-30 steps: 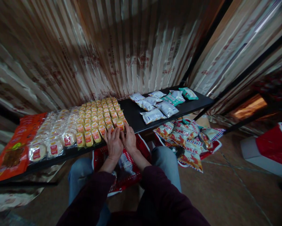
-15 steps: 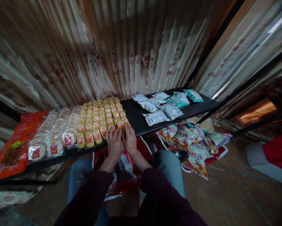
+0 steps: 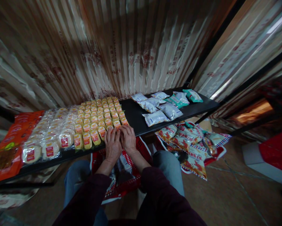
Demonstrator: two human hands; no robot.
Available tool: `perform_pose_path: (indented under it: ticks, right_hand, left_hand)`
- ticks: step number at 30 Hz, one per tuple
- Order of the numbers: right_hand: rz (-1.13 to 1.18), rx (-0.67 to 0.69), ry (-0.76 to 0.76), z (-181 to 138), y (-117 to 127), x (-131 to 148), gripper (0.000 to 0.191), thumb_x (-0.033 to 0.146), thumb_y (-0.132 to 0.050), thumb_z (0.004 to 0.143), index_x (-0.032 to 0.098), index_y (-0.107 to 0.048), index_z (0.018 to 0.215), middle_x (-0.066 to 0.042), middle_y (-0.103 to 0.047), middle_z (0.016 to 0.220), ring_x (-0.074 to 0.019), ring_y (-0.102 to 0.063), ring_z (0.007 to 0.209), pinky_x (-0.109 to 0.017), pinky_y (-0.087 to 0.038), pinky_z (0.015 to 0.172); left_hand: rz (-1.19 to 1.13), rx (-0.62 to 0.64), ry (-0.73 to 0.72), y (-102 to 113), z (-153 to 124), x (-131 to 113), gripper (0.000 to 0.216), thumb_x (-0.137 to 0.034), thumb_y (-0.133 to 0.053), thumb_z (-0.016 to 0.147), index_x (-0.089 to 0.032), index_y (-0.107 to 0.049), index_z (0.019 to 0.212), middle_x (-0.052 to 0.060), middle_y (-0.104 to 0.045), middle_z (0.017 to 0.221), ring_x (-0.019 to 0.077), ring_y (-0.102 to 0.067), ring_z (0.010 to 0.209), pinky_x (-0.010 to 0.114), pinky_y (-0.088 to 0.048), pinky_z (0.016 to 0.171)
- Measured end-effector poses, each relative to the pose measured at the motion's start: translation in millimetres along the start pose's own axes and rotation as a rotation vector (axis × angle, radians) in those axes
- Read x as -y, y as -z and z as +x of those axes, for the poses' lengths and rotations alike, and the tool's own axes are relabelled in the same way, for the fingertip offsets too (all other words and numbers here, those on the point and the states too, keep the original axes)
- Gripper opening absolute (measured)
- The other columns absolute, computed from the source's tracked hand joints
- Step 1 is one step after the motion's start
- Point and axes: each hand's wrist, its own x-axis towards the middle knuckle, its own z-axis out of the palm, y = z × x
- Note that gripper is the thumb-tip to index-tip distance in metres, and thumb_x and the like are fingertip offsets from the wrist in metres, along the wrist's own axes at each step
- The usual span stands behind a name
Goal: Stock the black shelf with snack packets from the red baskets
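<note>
Rows of small yellow packaged cakes (image 3: pixel 94 136) stand on a black shelf (image 3: pixel 138 121) in front of me. My left hand (image 3: pixel 113 144) has its fingers curled over cakes at the right end of the front row. Close against it, my right hand (image 3: pixel 129 139) closes over the last cake there, thumbs near each other. The cakes under both hands are mostly hidden. To their left lie larger round white cakes in clear wrappers (image 3: pixel 50 149), then an orange snack bag (image 3: pixel 6 147).
Silver-white snack bags (image 3: pixel 156 117) and teal bags (image 3: pixel 193 95) lie on the shelf's right part. Below it are a red bag (image 3: pixel 143 150) between my knees and a pile of snack packets (image 3: pixel 190 141) on the right. A red-and-white box (image 3: pixel 270 157) stands farther right.
Both hands stay at the right end of the front row, with their fingers slightly shifted. The view has moved a little, and the shelf's left part appears shifted left.
</note>
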Motion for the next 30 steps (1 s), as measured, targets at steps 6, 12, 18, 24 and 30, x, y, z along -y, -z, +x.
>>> perform_pose_path:
  ticks: [6, 12, 18, 24, 30]
  right_hand:
    - [0.035, -0.008, 0.013, -4.5, 1.8, -3.8, 0.028, 0.019, -0.046, 0.091, 0.020, -0.065, 0.112, -0.010, -0.062, 0.118, -0.0224, -0.048, 0.117, -0.044, -0.042, 0.102]
    - [0.042, -0.039, 0.032, -7.2, 1.8, -9.4, 0.029, 0.019, -0.042, 0.093, 0.021, -0.064, 0.112, -0.010, -0.059, 0.126, -0.0221, -0.043, 0.125, -0.046, -0.040, 0.105]
    - [-0.032, -0.064, -0.036, 2.6, -2.0, -14.1, 0.038, 0.023, -0.034, 0.096, 0.015, -0.054, 0.127, -0.013, -0.041, 0.146, -0.0238, -0.024, 0.141, -0.049, -0.031, 0.110]
    - [-0.050, -0.009, -0.094, 14.2, -12.9, -15.2, 0.044, 0.029, -0.033, 0.096, 0.011, -0.049, 0.133, -0.018, -0.031, 0.151, -0.0268, -0.015, 0.145, -0.052, -0.030, 0.111]
    - [-0.047, -0.012, -0.127, 16.5, -21.1, -10.8, 0.047, 0.028, -0.029, 0.097, 0.007, -0.048, 0.134, -0.020, -0.034, 0.149, -0.0262, -0.017, 0.144, -0.050, -0.030, 0.111]
  left_hand:
    - [0.021, 0.019, -0.053, -5.2, 1.2, 3.2, 0.048, -0.016, -0.040, 0.086, -0.012, -0.052, 0.132, 0.015, -0.042, 0.146, 0.0288, -0.027, 0.141, 0.053, -0.019, 0.115]
    - [0.052, -0.004, -0.076, -11.2, -0.5, 6.5, 0.047, -0.017, -0.040, 0.088, -0.011, -0.051, 0.133, 0.016, -0.042, 0.145, 0.0280, -0.028, 0.141, 0.052, -0.020, 0.115]
    - [0.047, -0.050, -0.082, -18.4, -3.5, 9.2, 0.047, -0.016, -0.042, 0.088, -0.013, -0.050, 0.134, 0.017, -0.039, 0.147, 0.0281, -0.028, 0.141, 0.052, -0.021, 0.114]
    - [0.029, -0.064, -0.111, -24.0, -1.3, 10.6, 0.052, -0.012, -0.041, 0.085, -0.016, -0.048, 0.136, 0.014, -0.041, 0.147, 0.0261, -0.028, 0.141, 0.050, -0.020, 0.115]
    - [0.046, -0.040, -0.114, -23.8, 1.5, 13.2, 0.054, -0.013, -0.042, 0.084, -0.013, -0.046, 0.138, 0.014, -0.043, 0.146, 0.0264, -0.030, 0.140, 0.050, -0.019, 0.116]
